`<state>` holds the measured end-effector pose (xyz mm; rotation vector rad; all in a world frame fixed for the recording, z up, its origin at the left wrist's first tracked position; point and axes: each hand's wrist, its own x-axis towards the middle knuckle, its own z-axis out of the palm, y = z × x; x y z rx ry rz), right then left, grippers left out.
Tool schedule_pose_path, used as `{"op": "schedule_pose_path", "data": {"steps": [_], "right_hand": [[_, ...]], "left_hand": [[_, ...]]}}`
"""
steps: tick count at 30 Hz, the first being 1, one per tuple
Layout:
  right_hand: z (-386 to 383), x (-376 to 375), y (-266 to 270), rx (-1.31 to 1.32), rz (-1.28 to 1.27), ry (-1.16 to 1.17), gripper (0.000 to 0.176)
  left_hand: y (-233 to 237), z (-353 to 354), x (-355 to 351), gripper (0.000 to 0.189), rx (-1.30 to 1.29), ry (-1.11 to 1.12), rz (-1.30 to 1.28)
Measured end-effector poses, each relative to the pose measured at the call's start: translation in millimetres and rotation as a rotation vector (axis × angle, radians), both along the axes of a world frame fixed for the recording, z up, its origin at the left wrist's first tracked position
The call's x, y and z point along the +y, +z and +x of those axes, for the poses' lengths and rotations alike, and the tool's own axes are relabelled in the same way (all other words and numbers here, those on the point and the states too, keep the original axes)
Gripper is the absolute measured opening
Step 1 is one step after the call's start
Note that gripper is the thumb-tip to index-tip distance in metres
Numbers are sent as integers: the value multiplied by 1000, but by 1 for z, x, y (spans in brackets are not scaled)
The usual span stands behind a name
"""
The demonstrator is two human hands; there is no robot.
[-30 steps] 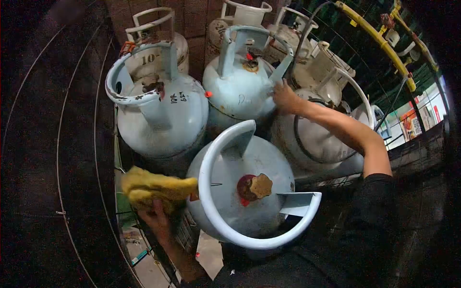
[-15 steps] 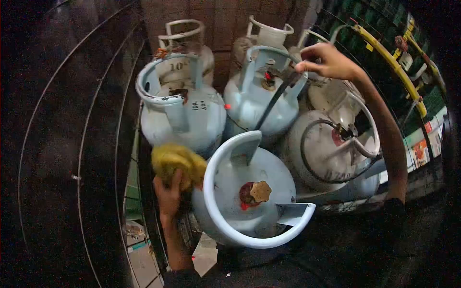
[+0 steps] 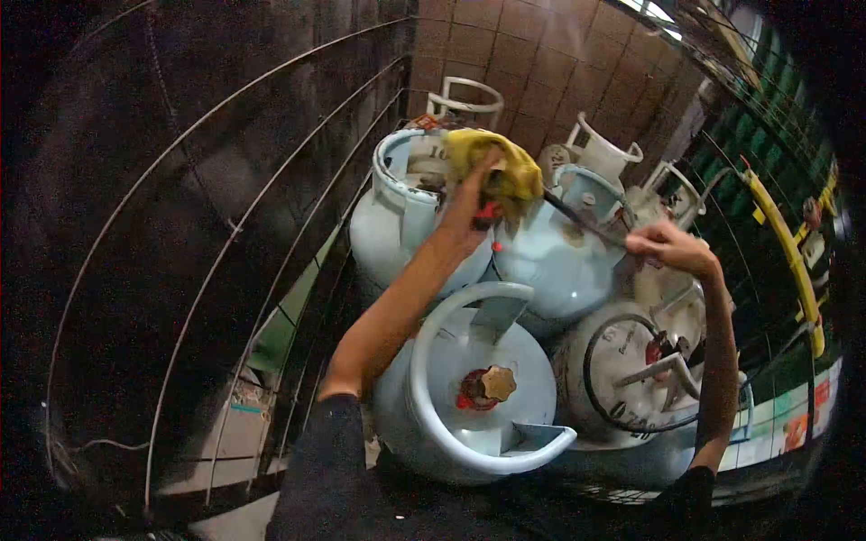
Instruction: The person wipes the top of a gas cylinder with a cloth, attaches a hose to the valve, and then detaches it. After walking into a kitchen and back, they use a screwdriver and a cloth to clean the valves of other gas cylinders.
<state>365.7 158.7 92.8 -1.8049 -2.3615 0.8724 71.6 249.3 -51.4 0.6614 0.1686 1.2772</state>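
Note:
My left hand (image 3: 471,200) is closed around a yellow cloth (image 3: 507,167) above the gap between the two blue-grey gas cylinders in the middle row. A red piece (image 3: 485,215) shows just under the cloth. From the cloth a dark hose (image 3: 577,215) runs down to the right, and my right hand (image 3: 675,250) pinches it with bent fingers. Nearest to me stands a light blue gas cylinder (image 3: 528,361) with a tan knob (image 3: 497,383) inside its collar. Both forearms reach over the cylinders, one on each side of this near one.
A scuffed blue-grey cylinder (image 3: 383,239) stands at left. At right, a grey cylinder (image 3: 586,388) carries a looped black hose (image 3: 591,356). Wire cage bars (image 3: 298,221) curve along the left. A yellow pipe (image 3: 783,243) runs along the right, and a brown wall (image 3: 559,63) closes the back.
My left hand with the yellow cloth has moved from low left, up and forward onto the hose. My right hand has come lower, slanting the hose. The view has tilted up.

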Motion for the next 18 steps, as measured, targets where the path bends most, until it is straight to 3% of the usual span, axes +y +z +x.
{"op": "schedule_pose_path", "data": {"steps": [2,4,6,8,10,11,14,16,18], "right_hand": [[1,16,-16,-30,-155,173,48],[-10,48,-49,291,-43,109,54],[-46,71,-66,554,-47,-80,54],[-68,114,-104,635,-191,-114,49],[-81,142,-148,338,250,410,42],[-95,170,-181,396,161,290,40],[-124,180,-218,398,100,80,37],[-115,212,-274,666,-50,161,41],[-141,181,-238,604,-222,-106,37]], "left_hand": [[6,14,-2,35,110,45,12],[6,26,-6,35,226,72,22],[-9,38,-11,34,574,378,241],[-43,44,0,32,606,434,374],[-55,35,-3,33,850,390,120],[-61,31,-1,35,819,297,-53],[-107,19,25,37,754,360,-60],[-137,19,25,40,807,455,-101],[-191,17,45,41,964,607,161]]}}
